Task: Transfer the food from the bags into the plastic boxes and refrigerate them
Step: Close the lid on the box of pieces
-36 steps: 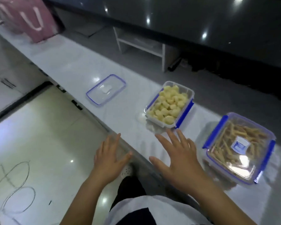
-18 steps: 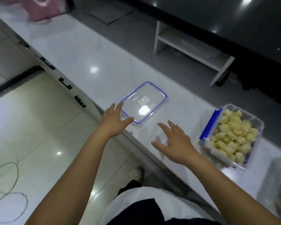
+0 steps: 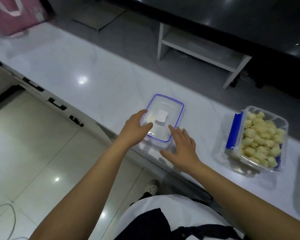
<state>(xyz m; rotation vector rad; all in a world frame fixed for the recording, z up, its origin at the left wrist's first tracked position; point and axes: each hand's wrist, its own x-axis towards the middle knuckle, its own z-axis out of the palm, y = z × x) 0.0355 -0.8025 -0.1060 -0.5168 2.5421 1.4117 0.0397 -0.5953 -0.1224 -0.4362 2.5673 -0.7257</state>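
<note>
This is a home kitchen. A long white marble-look counter [image 3: 97, 75] runs across the view, with black-handled drawers [image 3: 57, 103] set under its front edge. Glossy pale floor tiles [image 3: 33, 153] lie below on the near side. On the counter stand a clear plastic food box [image 3: 282, 122] of pale yellow pieces and a pink shopping bag [image 3: 12, 13]. A low white shelf unit [image 3: 203, 49] stands beyond on a grey floor.

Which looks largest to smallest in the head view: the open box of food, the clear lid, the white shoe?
1. Open box of food and clear lid: they look alike in size, so no ranking.
2. White shoe: clearly smallest, though farther away and partly hidden.
</note>
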